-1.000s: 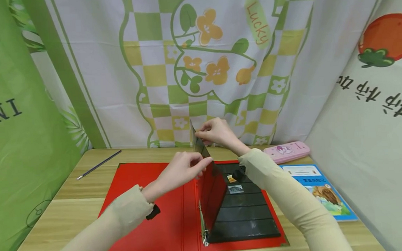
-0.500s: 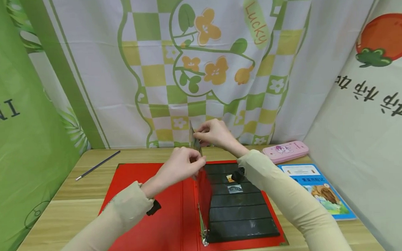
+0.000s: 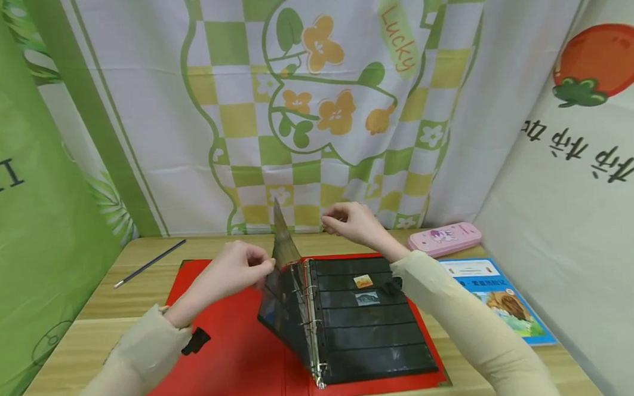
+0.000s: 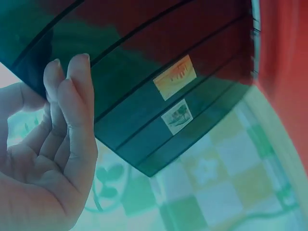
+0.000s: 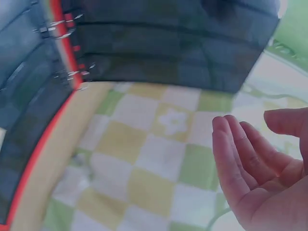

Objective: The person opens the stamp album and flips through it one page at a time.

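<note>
Wood-grain table (image 3: 83, 348), light brown. Red ring binder (image 3: 233, 352) lies open at centre, close to near edge. Slim dark pencil (image 3: 150, 263) slants near far left corner, pale end toward near side. Pink pencil case (image 3: 453, 239) far right; blue picture-covered book (image 3: 522, 313) just in front.

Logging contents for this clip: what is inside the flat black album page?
This page shows an orange stamp and a grey stamp nearer the person. A black wrist piece covers some of its right side; its underside is hidden.

Raised page (image 3: 286, 310) blocks leftward passage; flat page (image 3: 378, 345) has nearside room above.
</note>
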Demonstrator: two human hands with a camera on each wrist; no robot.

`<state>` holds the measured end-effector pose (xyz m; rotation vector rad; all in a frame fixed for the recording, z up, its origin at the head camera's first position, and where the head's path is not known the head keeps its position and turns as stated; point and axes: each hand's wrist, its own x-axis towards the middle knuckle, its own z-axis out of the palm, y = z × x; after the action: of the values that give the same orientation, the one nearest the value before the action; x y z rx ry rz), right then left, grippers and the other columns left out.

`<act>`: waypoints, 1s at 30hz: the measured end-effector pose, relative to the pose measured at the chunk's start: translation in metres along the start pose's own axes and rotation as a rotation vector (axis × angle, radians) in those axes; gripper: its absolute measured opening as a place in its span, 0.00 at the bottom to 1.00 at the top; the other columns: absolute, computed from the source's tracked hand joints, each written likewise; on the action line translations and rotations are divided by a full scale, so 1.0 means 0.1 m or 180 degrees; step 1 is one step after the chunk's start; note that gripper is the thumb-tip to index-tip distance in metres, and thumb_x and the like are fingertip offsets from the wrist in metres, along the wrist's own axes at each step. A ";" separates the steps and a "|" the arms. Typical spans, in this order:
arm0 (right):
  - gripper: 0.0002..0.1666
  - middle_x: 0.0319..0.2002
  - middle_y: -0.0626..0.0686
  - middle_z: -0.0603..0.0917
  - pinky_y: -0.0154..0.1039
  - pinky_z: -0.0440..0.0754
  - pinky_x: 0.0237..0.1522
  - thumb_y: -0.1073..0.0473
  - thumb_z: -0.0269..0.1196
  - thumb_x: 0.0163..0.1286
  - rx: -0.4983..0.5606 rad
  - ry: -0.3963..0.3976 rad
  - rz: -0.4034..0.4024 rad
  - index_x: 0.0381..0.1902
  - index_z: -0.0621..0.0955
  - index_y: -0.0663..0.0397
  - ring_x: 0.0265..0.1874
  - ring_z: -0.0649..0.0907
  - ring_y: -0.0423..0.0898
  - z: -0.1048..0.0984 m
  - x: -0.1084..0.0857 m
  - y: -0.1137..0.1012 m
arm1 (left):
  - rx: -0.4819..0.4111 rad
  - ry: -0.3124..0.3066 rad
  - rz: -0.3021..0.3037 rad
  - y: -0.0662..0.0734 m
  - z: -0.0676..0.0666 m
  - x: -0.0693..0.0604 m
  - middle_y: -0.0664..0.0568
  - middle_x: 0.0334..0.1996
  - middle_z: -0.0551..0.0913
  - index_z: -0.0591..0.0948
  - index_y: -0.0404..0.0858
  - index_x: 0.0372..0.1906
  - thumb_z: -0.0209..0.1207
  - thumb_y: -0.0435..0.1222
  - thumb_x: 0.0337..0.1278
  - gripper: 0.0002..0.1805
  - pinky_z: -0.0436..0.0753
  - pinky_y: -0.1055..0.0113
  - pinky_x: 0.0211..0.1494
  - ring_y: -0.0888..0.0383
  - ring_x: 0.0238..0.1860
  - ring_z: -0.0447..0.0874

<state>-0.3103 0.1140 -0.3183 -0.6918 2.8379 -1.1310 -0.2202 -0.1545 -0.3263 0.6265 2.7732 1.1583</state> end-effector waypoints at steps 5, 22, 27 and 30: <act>0.16 0.42 0.55 0.90 0.43 0.85 0.41 0.52 0.58 0.75 -0.0200 -0.0001 0.0059 0.51 0.84 0.55 0.38 0.87 0.47 0.05 -0.12 0.31 | 0.0066 0.0012 -0.0169 -0.29 -0.14 -0.24 0.54 0.13 0.78 0.78 0.42 0.18 0.56 0.40 0.69 0.20 0.77 0.67 0.31 0.60 0.18 0.73; 0.17 0.48 0.61 0.87 0.53 0.82 0.51 0.57 0.58 0.75 -0.0244 -0.0030 0.0151 0.52 0.82 0.63 0.47 0.85 0.56 0.30 -0.50 1.36 | -0.0179 -0.0190 -0.0524 -1.26 -0.01 -0.77 0.52 0.14 0.78 0.76 0.35 0.21 0.61 0.38 0.65 0.17 0.77 0.71 0.24 0.62 0.17 0.76; 0.18 0.48 0.62 0.87 0.53 0.82 0.52 0.58 0.59 0.74 -0.0306 -0.0003 0.0096 0.53 0.81 0.66 0.48 0.85 0.57 0.33 -0.56 1.58 | -0.0388 -0.0375 -0.0812 -1.50 0.11 -0.83 0.52 0.16 0.77 0.77 0.33 0.23 0.62 0.38 0.64 0.17 0.82 0.68 0.25 0.60 0.17 0.78; 0.19 0.48 0.63 0.87 0.55 0.82 0.53 0.58 0.59 0.73 -0.0335 0.0019 0.0039 0.53 0.81 0.68 0.49 0.85 0.58 0.33 -0.59 1.68 | -0.0377 -0.0421 -0.0976 -1.60 0.17 -0.84 0.53 0.16 0.77 0.77 0.34 0.23 0.63 0.40 0.63 0.17 0.83 0.67 0.25 0.60 0.16 0.79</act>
<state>-0.3180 0.2237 -0.4618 -0.6761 2.9202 -0.9898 -0.1943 -0.2773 -0.4576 0.2443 2.5516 1.1560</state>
